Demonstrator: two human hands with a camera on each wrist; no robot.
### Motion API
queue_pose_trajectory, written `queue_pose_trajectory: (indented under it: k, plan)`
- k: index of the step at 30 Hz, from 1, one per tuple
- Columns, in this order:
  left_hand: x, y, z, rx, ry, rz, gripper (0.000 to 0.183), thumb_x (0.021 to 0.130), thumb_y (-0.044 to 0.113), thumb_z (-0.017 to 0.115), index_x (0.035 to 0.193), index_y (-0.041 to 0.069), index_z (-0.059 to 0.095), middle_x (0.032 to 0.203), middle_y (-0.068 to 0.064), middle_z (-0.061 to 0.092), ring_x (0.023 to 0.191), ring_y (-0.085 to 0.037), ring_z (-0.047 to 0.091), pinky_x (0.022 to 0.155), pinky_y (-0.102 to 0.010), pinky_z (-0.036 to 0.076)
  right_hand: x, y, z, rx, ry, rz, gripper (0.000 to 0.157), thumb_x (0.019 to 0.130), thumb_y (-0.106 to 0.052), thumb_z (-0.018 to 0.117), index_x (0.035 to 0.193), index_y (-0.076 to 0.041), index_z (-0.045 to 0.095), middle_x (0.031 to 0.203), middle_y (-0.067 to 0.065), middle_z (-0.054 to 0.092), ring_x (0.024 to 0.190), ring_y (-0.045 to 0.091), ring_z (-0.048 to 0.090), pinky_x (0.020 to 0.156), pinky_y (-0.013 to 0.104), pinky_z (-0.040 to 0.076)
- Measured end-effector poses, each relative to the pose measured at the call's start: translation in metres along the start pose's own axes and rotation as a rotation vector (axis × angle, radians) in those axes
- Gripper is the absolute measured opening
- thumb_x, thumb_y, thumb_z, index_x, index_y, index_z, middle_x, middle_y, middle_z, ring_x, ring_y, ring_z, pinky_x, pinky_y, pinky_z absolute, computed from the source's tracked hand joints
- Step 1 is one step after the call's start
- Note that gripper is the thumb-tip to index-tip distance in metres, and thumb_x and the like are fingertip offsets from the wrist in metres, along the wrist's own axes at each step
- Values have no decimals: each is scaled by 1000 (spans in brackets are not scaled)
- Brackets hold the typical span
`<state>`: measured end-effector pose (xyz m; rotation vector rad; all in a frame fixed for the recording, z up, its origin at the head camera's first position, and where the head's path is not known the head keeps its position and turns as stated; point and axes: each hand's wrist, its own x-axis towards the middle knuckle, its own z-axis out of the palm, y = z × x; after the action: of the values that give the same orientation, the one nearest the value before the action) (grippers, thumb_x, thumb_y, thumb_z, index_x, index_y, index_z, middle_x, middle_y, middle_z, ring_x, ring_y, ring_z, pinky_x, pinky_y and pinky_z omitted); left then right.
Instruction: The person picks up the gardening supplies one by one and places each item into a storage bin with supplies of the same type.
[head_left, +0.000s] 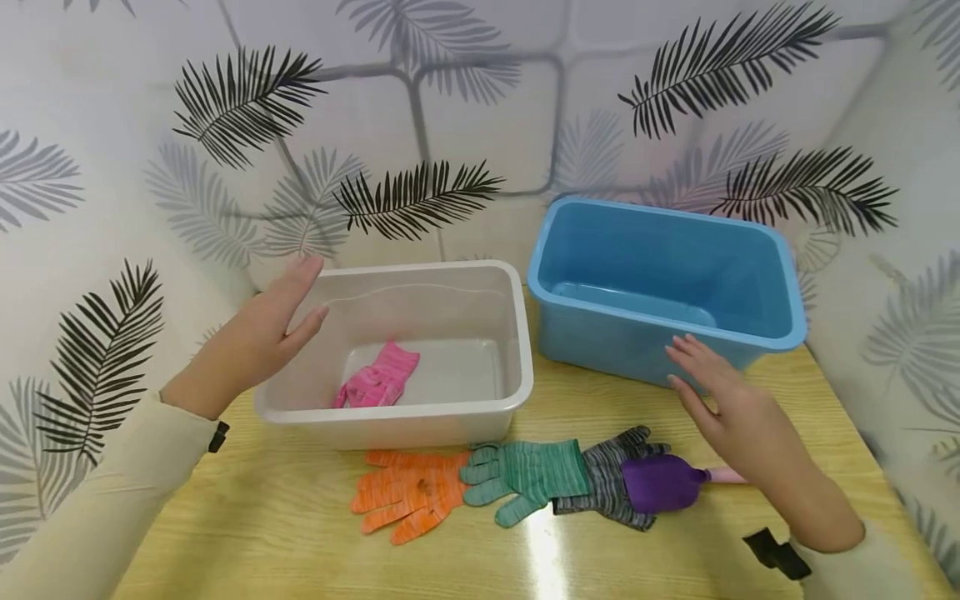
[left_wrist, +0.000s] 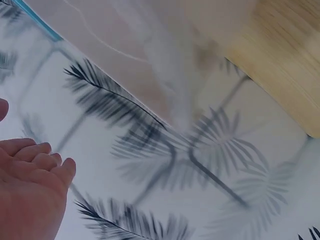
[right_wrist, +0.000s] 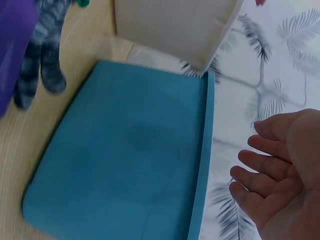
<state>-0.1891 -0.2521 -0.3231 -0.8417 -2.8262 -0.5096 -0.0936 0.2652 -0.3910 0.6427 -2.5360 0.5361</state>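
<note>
My left hand [head_left: 262, 333], fingers extended and holding nothing, is over the left end of a white plastic bin [head_left: 420, 421]. Inside that bin lies a pink knit glove [head_left: 382, 377]. My right hand [head_left: 738, 408] is in front of a blue plastic bin [head_left: 615, 337], its fingers loosely spread with nothing in them. Along the table in front of the bins lie an orange glove [head_left: 412, 492], a green glove [head_left: 536, 475] and a dark grey glove [head_left: 611, 467], overlapping. On the grey glove rests a rounded purple thing [head_left: 663, 483] with a pink handle-like end, partly hidden by my right hand.
The two bins stand side by side on a light wooden table [head_left: 300, 533], the blue one at the back right. Behind and beside the table hangs a white leaf-patterned covering [head_left: 480, 125]. The blue bin's interior shows a bare floor.
</note>
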Motion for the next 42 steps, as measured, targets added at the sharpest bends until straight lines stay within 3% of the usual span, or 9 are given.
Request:
queue_pose_trajectory:
  k: [2,5,11,20,24,28,32,37,42]
  plan:
    - [-2,13,6,11,9,37,64,96,28,49,148,5,19,151,-15,22,139,-28,17,111,-42,17,0,9,-7,-7,14,24,46,86,-10,64,130,-4,54,135,15,49,115,35,52,62,41,52]
    - [-2,39,13,5,21,95,66,95,27,51,148,6,19,151,-14,21,139,-26,16,111,-41,17,0,23,-13,-3,43,73,45,86,-10,64,129,-3,54,133,16,50,117,33,51,68,44,50]
    - [7,91,31,29,69,225,65,94,28,52,146,1,25,150,-13,25,138,-27,21,111,-42,19,1,47,-26,14,80,155,40,88,-11,62,127,-1,56,130,19,52,124,32,45,96,49,38]
    - [14,146,79,43,133,355,64,99,40,33,144,-4,25,151,-16,22,140,-26,11,110,-40,19,10,79,-45,-40,-69,292,43,95,-18,52,132,3,48,135,25,44,118,46,44,95,59,33]
    - [21,177,97,96,150,406,64,98,36,39,143,-6,24,151,-18,19,140,-29,7,112,-40,14,19,95,-51,-61,-149,361,47,96,-20,47,134,8,42,135,30,39,118,52,39,96,62,30]
    - [27,206,113,188,140,418,68,95,34,47,144,-5,22,152,-19,15,140,-30,3,112,-40,13,26,108,-51,-88,-220,407,50,97,-21,44,134,11,39,133,36,37,118,55,36,95,64,28]
    - [40,230,126,242,138,401,67,96,36,43,145,-4,20,152,-19,13,140,-29,0,112,-40,15,31,120,-48,-114,-292,442,52,97,-23,43,134,13,36,132,38,36,117,56,35,94,66,27]
    - [67,255,140,276,177,298,65,97,37,38,146,-2,21,152,-18,15,140,-29,7,111,-39,18,39,134,-46,-115,-370,496,59,98,-26,39,137,15,26,136,39,28,121,57,27,96,67,22]
    - [87,267,160,290,160,198,65,97,38,36,146,-1,20,152,-18,17,140,-30,12,110,-40,21,50,139,-39,-88,-371,493,60,99,-28,36,138,16,22,138,39,25,125,55,23,102,63,18]
